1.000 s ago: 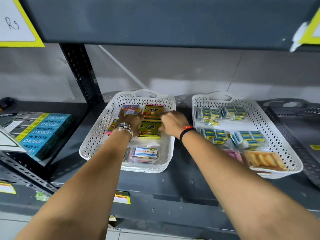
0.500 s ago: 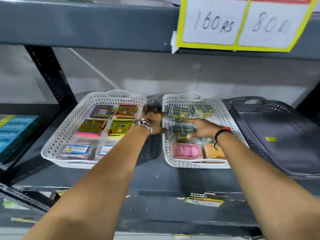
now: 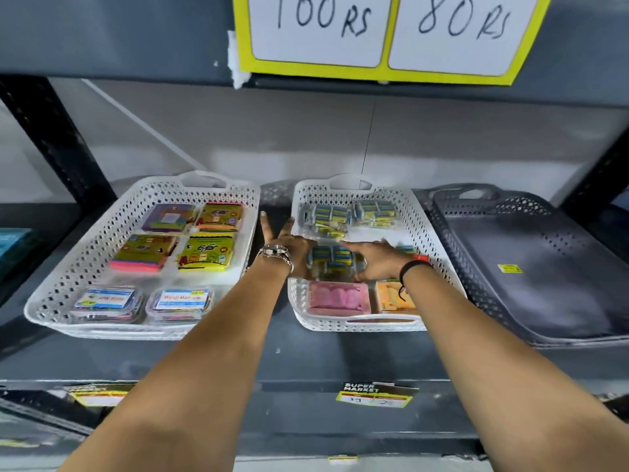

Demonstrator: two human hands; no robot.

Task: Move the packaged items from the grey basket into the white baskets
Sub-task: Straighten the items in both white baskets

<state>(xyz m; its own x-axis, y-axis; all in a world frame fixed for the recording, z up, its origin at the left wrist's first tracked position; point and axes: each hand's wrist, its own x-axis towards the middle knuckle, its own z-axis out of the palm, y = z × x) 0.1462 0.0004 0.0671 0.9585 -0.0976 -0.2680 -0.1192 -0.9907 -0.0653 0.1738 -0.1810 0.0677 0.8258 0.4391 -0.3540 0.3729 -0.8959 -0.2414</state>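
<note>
One head-worn wide-angle camera looks forward and slightly down into a dark grey metal shelf (image 3: 306, 362), close enough that both forearms fill the lower frame, with the upper shelf's yellow-bordered price signs (image 3: 384, 32) overhead.

Shop, price cards (image 3: 384, 32), stocked metal shelf (image 3: 306, 366)
</note>
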